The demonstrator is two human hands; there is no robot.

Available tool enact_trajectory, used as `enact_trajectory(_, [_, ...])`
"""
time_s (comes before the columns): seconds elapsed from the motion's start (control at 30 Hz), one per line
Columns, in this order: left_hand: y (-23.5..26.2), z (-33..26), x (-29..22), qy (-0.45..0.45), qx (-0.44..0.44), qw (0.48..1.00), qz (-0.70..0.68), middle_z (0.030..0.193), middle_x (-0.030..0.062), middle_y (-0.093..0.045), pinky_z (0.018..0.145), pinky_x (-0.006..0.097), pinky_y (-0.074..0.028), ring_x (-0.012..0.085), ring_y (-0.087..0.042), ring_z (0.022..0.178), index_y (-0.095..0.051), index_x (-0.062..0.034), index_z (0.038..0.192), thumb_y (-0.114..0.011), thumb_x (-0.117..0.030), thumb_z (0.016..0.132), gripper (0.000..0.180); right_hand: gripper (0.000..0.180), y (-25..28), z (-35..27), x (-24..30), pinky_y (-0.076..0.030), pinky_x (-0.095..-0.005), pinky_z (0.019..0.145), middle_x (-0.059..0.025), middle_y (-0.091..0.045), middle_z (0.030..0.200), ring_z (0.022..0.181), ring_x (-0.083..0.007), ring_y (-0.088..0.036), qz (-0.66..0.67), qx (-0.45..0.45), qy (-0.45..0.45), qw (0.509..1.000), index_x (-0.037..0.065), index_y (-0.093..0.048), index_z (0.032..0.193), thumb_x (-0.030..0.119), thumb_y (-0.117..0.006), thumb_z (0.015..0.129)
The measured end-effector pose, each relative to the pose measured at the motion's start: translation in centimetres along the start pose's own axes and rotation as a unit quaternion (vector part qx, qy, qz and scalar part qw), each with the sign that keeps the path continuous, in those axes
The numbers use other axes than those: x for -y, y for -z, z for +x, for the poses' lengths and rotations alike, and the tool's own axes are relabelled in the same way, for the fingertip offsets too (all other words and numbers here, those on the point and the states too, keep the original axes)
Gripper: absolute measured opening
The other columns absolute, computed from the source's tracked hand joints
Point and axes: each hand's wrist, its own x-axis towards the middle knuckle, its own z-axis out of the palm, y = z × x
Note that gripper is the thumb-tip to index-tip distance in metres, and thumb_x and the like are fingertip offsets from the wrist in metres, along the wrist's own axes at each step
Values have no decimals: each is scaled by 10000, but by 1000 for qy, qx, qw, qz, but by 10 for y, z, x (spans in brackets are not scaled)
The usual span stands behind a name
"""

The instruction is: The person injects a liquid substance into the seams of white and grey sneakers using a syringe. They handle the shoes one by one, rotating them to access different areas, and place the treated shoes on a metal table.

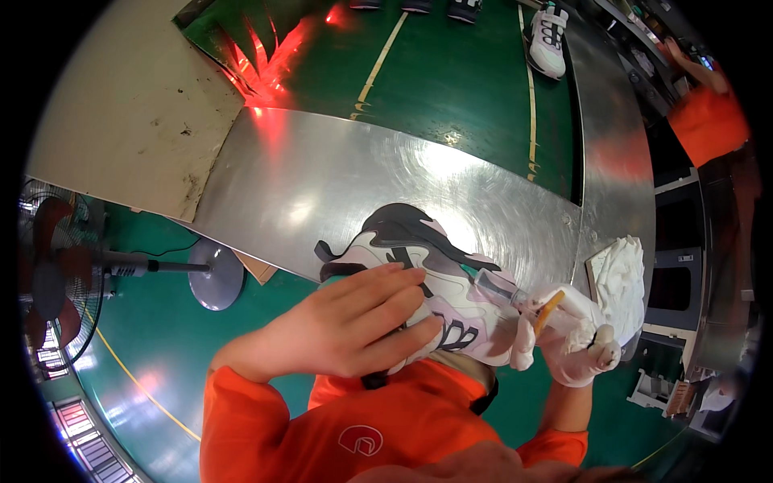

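A white, pale pink and black sneaker lies tilted on its side near my body, its dark sole toward the far side. My bare left hand is closed over the heel and opening end, fingers curled on the upper. On my right hand is a white glove. Its fingers close round a slim tool with a clear, syringe-like body and a teal tip. The tip meets the shoe near the edge between sole and upper. An orange-yellow strip shows at the gloved fingers; whether it belongs to the tool I cannot tell.
A metal ledge borders a green conveyor belt carrying another sneaker. Red light glows beneath a green flap. White cloth lies at right. A fan stands left; a person in an orange sleeve works far right.
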Motion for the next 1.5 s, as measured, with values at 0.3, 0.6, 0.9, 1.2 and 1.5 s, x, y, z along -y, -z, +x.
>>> enact_trajectory(0.3, [-1,-1,-3,9,7,1000,-1,971,73,-613,828,397,-587,280,-673,971,-713,-146,936,-720,-90,679,263,1074,11,-7,25,-507,-316,651,-245,-633,913,730,-273,-647,-46,59,-46,996,-248,-472,1197,538,-776,531])
enact_trajectory(0.6, [-2,-2,-4,17,10,1000,5,980,72,-605,808,406,-578,292,-670,967,-742,-152,922,-737,-98,649,278,1075,11,-21,43,-513,-310,677,-271,-625,940,792,-285,-654,-60,47,-52,996,-271,-452,1190,537,-800,573])
enact_trajectory(0.9, [-1,-2,-7,31,24,999,3,971,95,-607,829,434,-567,317,-669,977,-733,-136,932,-758,-155,647,287,1074,31,-43,37,-527,-356,564,-322,-608,924,701,-321,-652,-32,49,-17,998,-287,-431,1183,524,-809,590])
enact_trajectory(1.2, [0,-4,-11,33,38,998,33,1015,128,-626,837,435,-555,333,-662,985,-723,-97,920,-794,-215,650,303,1092,46,-58,22,-521,-351,557,-312,-608,915,698,-321,-651,15,64,11,998,-282,-431,1188,546,-820,591])
enact_trajectory(1.5, [-6,-7,-47,94,12,991,93,988,137,-612,765,402,-560,334,-665,946,-733,-87,957,-757,-193,631,344,1070,69,-81,-11,-513,-370,595,-293,-611,895,689,-328,-634,65,13,54,996,-234,-480,1148,569,-805,521])
